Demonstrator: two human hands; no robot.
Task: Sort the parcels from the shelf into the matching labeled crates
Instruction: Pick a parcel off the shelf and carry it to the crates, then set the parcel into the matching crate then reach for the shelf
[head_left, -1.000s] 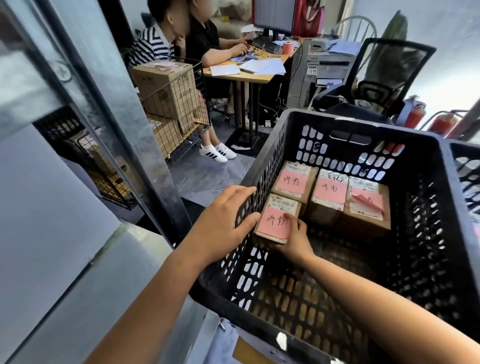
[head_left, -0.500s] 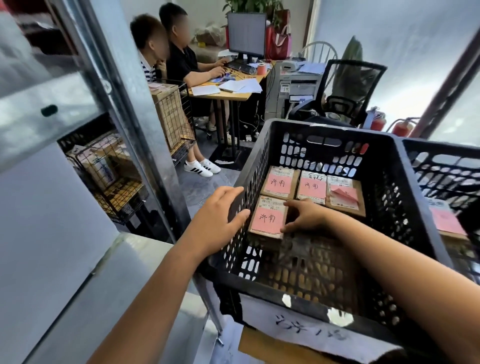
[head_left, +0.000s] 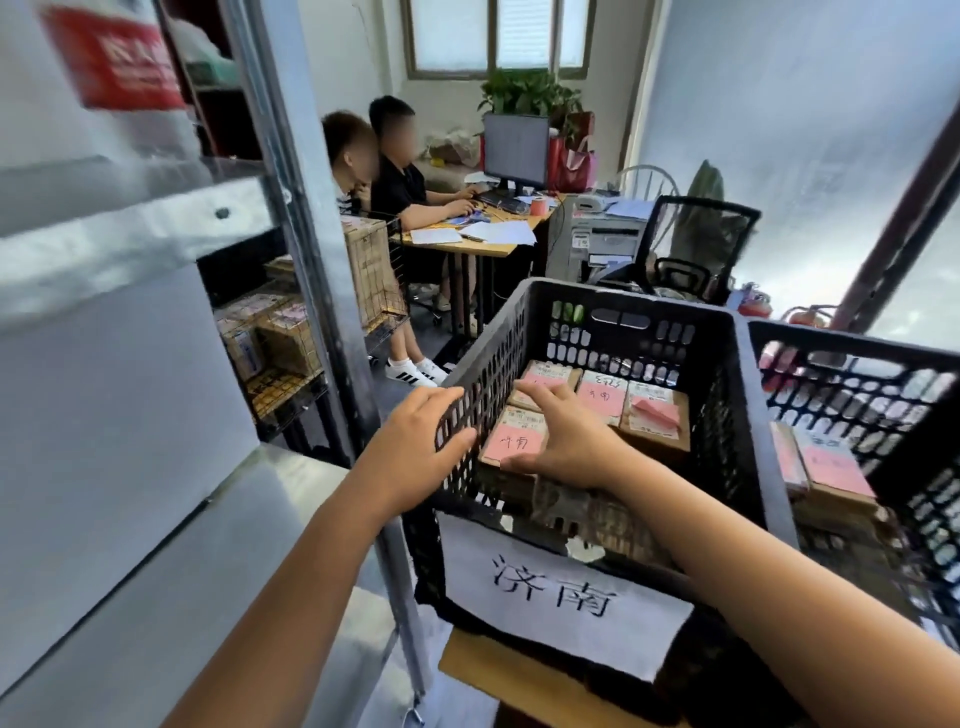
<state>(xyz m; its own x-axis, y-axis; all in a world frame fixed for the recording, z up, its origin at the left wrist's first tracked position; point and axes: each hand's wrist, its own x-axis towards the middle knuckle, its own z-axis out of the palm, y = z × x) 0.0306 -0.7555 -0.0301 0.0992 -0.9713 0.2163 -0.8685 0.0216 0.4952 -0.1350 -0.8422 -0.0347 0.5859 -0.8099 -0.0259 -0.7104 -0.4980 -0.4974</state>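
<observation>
A black slotted crate (head_left: 743, 415) with a white paper label (head_left: 561, 592) on its front holds several brown parcels with pink notes. My left hand (head_left: 415, 447) rests on the crate's left wall, thumb against the outside. My right hand (head_left: 566, 436) is inside the crate, fingers spread flat and touching the near-left parcel (head_left: 511, 441) and the one behind it. Two more parcels (head_left: 654, 415) lie against the far wall.
A second black crate (head_left: 893, 410) with parcels stands to the right. A metal shelf unit (head_left: 130, 415) fills the left, its upright post close to the crate. Beyond are wire baskets of boxes (head_left: 280, 338), two seated people at a desk (head_left: 467, 239) and an office chair (head_left: 696, 249).
My right hand let go of the near-left parcel's edge and now lies flat over it, reaching toward the far one. The camera drew back and tilted up; the crate's label came into view.
</observation>
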